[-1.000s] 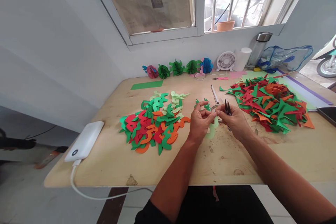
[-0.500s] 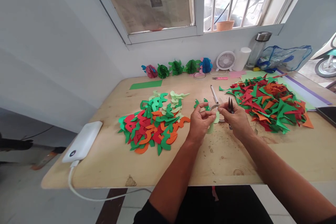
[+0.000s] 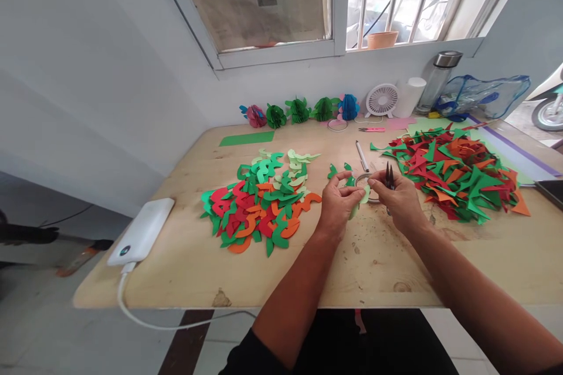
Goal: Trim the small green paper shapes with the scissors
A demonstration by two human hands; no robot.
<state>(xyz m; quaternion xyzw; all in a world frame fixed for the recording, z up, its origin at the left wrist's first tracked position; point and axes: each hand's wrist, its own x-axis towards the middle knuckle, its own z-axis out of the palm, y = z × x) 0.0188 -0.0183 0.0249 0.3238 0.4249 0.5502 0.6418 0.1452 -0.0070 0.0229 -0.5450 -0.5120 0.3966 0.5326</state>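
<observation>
My left hand [image 3: 339, 204] pinches a small pale green paper cutout [image 3: 365, 195] between thumb and fingers. My right hand [image 3: 402, 200] is closed around dark-bladed scissors [image 3: 389, 176], whose tips point up and away from me. Its thumb and forefinger also meet at the paper's upper edge. Behind the fingers lies a greyish ring [image 3: 364, 176], partly covered, perhaps a tape roll. A white pen [image 3: 362, 156] rests just beyond it. Small dark green cutouts [image 3: 333, 173] lie past my left fingertips.
A heap of curved paper cutouts [image 3: 250, 211] lies left, and a pile of pointed scraps [image 3: 466, 173] right. Folded paper turtles [image 3: 298, 111], a small fan [image 3: 382, 100] and a glass bottle [image 3: 435, 83] line the wall. A white power bank [image 3: 141, 231] sits near the left edge.
The pale green cutout has turned slightly between my fingers and shows narrower. Both hands stay close together over the table; the view has shifted a little.
</observation>
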